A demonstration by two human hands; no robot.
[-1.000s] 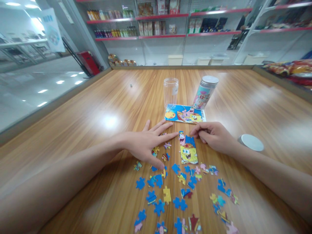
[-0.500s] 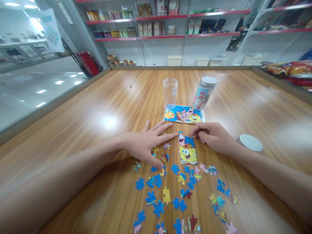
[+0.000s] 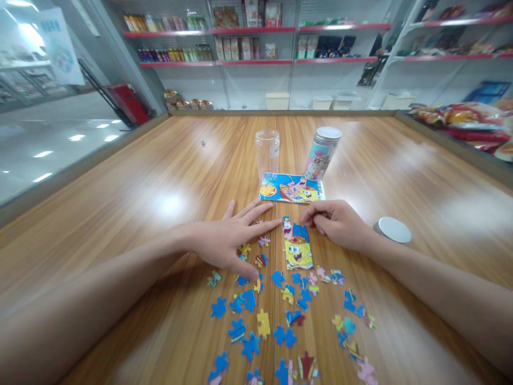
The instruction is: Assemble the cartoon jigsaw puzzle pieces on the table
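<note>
My left hand (image 3: 222,239) lies flat with its fingers spread over several loose puzzle pieces, its fingertips reaching the left edge of a partly joined jigsaw puzzle (image 3: 298,250). That joined section shows a yellow cartoon face with a pink figure beside it. My right hand (image 3: 334,220) is at its upper right corner, fingers curled and pressed together; whatever they may hold is hidden. Loose puzzle pieces (image 3: 251,346), mostly blue, are scattered on the near side of the table. Beyond my hands lies a picture sheet (image 3: 289,188) with the same cartoon figures.
A clear open jar (image 3: 267,152) and a lidded, printed canister (image 3: 324,152) stand by the sheet's far edge. A round lid (image 3: 393,229) rests right of my right hand. The wooden table (image 3: 132,224) has a raised rim; stocked shelves (image 3: 252,63) stand beyond it.
The whole view has shifted, so everything appears a little farther left. Both hands keep the same pose and place relative to the puzzle.
</note>
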